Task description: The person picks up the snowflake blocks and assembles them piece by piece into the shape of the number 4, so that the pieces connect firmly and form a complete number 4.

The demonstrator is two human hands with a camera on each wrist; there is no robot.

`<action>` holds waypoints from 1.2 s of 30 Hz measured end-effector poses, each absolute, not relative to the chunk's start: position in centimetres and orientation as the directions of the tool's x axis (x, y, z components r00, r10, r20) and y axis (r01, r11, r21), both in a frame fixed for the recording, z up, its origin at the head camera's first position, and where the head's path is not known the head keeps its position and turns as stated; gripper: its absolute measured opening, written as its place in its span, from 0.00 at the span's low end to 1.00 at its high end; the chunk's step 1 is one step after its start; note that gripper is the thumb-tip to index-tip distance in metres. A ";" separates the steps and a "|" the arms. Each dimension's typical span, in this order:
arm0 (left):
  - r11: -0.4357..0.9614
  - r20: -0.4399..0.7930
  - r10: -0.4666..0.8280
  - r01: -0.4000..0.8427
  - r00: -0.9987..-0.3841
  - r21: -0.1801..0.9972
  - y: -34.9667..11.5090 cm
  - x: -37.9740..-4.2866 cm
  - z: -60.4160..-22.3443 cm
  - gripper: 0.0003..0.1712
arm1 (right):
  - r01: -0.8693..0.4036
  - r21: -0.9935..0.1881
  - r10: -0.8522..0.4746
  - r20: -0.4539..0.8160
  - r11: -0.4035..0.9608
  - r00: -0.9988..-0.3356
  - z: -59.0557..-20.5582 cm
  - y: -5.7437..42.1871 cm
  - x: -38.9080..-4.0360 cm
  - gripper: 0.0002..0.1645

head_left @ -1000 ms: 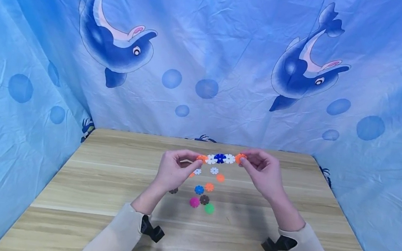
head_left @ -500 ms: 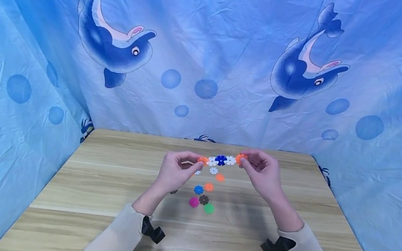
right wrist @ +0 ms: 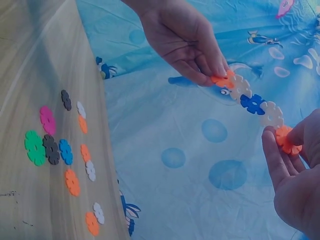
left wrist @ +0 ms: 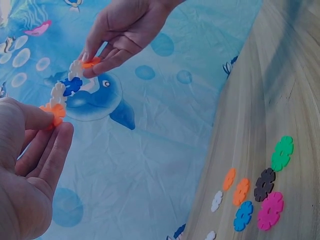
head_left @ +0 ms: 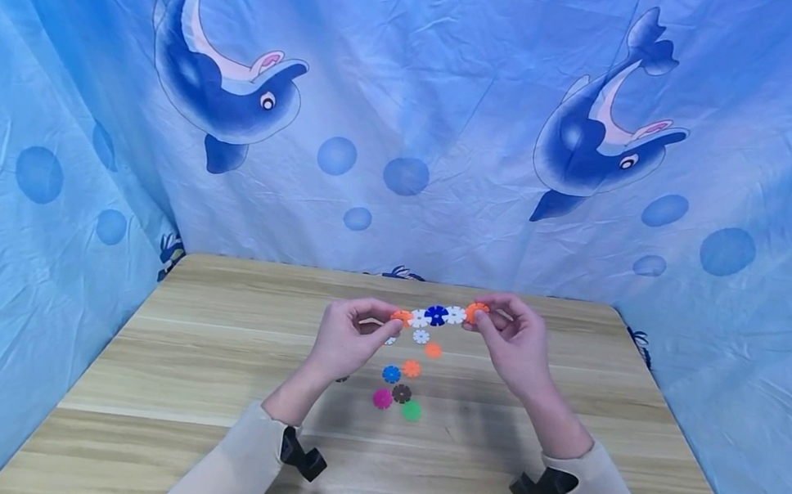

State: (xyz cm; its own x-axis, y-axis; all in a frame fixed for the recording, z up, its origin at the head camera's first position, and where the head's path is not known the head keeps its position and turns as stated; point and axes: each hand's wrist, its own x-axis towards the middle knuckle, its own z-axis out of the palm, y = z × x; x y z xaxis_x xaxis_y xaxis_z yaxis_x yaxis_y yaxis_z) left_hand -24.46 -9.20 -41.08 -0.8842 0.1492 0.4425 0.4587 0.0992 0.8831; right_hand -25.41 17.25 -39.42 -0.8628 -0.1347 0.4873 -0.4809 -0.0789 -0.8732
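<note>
Above the table, a row of joined notched plastic discs is stretched between both hands: orange, white, dark blue, white, orange. Its dark blue disc [head_left: 436,315] sits in the middle, flanked by a white disc [right wrist: 241,87] and another white disc [right wrist: 272,115]. My left hand [head_left: 355,337] pinches the left orange disc [left wrist: 56,113] between thumb and fingers. At the other end, my right hand [head_left: 521,345] pinches the right orange disc [right wrist: 287,139] the same way. Fingers partly cover both end discs.
Several loose discs lie flat on the wooden table [head_left: 201,388] below the hands, among them a pink disc [head_left: 382,399], a green disc [head_left: 411,411], a light blue disc [head_left: 391,374] and an orange disc [head_left: 411,368]. Dolphin-printed cloth [head_left: 443,228] hangs behind and along the sides.
Both hands keep their pinch on the end discs. The row of discs has shifted very slightly to the right and its left end a little lower.
</note>
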 end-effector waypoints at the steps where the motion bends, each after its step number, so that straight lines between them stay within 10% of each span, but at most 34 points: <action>1: 0.098 0.442 0.149 0.458 -0.885 0.884 -9.2 -24.5 -41.1 0.08 | -0.481 -0.873 -0.134 0.487 -0.081 -0.863 -39.4 17.2 -25.4 0.13; 36: 0.063 0.400 0.159 0.414 -0.902 0.908 -8.7 -24.4 -41.4 0.07 | -0.432 -0.891 -0.131 0.450 -0.142 -0.884 -40.0 17.5 -25.0 0.07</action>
